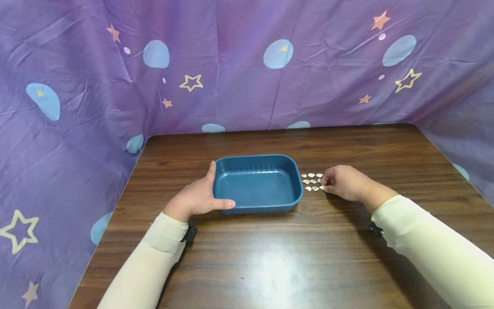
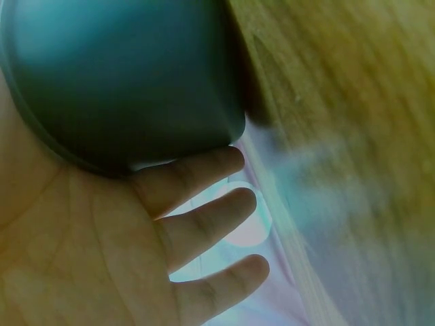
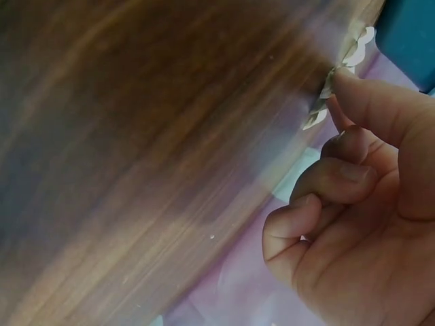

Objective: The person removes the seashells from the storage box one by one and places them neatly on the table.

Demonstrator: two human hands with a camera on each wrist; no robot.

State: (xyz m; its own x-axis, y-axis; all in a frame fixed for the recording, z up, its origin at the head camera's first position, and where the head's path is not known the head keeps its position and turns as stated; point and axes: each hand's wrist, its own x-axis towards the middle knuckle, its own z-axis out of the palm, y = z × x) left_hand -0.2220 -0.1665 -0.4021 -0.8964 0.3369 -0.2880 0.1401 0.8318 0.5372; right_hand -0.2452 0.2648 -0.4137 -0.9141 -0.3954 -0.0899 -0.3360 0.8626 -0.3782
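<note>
A blue rectangular plastic basin [image 1: 254, 208] sits on the wooden table. My left hand [image 1: 197, 195] rests against its left end, thumb along the near rim. Three straight, spread fingers [image 2: 211, 224] show beside the basin wall [image 2: 136, 81] in the left wrist view. Right of the basin, several small whitish seashells [image 1: 311, 175] lie in three short rows. At the right end of the nearest row, my right hand [image 1: 345, 184] pinches a seashell [image 1: 322, 188] between thumb and index finger. In the right wrist view the other fingers [image 3: 333, 180] are curled.
The brown table [image 1: 247, 249] has a bright glare patch near its front. A purple curtain [image 1: 239, 64] with stars and blue ovals hangs behind the table and along both sides. Dark straps [image 1: 189, 234] show beneath the pale sleeves [image 1: 432, 240].
</note>
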